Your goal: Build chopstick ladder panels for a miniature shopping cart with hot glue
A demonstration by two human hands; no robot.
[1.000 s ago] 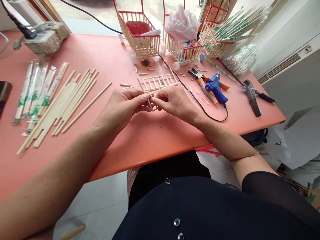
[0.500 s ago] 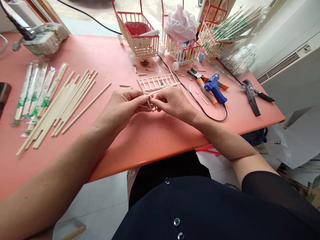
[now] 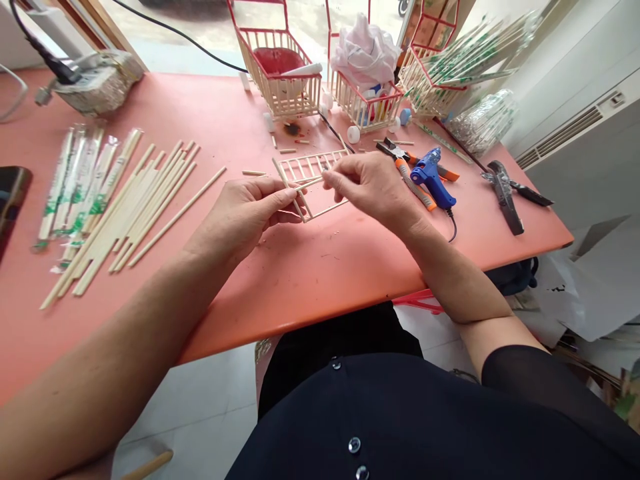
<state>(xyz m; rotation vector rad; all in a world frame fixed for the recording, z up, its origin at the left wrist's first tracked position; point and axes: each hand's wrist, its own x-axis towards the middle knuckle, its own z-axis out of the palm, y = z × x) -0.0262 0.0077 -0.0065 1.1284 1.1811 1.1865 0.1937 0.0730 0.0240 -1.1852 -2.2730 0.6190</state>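
Observation:
My left hand [image 3: 250, 217] pinches the near corner of a small ladder-like wooden frame [image 3: 313, 210] built from thin sticks, holding it just above the pink table [image 3: 310, 273]. My right hand [image 3: 373, 187] has its fingers curled around the far end of a thin stick [image 3: 310, 184] that runs across the frame. A second flat lattice of sticks [image 3: 310, 165] lies on the table just behind my hands. A blue glue gun [image 3: 433, 177] lies to the right of my right hand, its black cord passing under my wrist.
Loose and wrapped chopsticks [image 3: 120, 207] lie in a spread at the left. Three stick-built baskets [image 3: 293, 83] stand at the back. Orange-handled pliers [image 3: 405, 163] and black cutters [image 3: 505, 193] lie at the right. A dark phone [image 3: 10, 200] sits at the left edge.
My right hand has moved away from my left, up and to the right along the stick. My left hand has stayed where it was, still gripping the frame.

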